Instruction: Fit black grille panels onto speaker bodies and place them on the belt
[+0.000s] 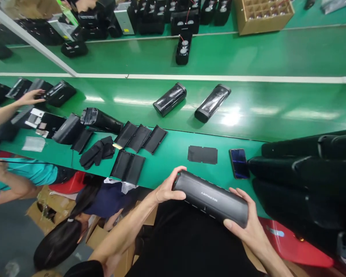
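Observation:
A long black speaker with light lettering on its face is held in front of my body, at the near edge of the green bench. My left hand grips its left end, thumb on the near side. Round the right end my right hand is closed, with the thumb underneath. Just beyond the speaker lies a flat black sheet. A phone rests to the right of that sheet. Several curved black panels are grouped left of my left hand.
Two glossy black speakers sit on the green surface beyond the bench. Dark padded bags are piled at the right, above a red stool. At the left, a co-worker's hand touches another black speaker. A divided cardboard box stands at the back.

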Demonstrator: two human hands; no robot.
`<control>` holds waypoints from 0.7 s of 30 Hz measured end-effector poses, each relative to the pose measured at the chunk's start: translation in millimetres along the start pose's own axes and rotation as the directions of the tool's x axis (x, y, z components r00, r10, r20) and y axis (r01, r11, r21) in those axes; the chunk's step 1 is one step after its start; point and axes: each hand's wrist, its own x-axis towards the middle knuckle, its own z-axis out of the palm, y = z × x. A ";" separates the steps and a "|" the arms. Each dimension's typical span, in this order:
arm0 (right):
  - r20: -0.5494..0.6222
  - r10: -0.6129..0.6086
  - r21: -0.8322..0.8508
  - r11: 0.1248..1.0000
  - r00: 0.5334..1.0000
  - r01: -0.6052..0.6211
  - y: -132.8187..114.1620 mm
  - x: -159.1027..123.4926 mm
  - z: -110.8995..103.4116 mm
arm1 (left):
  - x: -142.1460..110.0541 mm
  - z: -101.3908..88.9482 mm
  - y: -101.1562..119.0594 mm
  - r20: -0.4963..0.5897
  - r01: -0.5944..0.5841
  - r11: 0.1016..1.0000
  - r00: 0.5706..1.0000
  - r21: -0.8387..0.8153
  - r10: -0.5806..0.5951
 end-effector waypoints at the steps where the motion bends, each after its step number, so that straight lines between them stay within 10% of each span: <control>1: -0.008 -0.002 0.001 1.000 1.000 0.002 -1.5 -1.0 1.5 | -0.8 0.5 2.8 0.004 -0.001 1.000 1.000 0.024 0.001; 7: 0.027 0.159 0.249 0.955 0.987 -0.161 -9.4 11.5 2.2 | 11.6 15.6 -6.2 -0.188 0.037 0.999 0.981 -0.031 -0.042; 13: 0.242 0.442 0.536 0.681 0.864 -0.499 -13.0 40.3 2.3 | 35.9 0.9 -17.1 -0.186 0.198 0.942 0.949 -0.272 -0.253; 21: 0.397 0.478 0.743 0.333 0.784 -0.580 -14.6 56.1 22.7 | 53.1 40.5 -56.8 -0.335 -0.132 0.831 0.940 -0.541 -0.069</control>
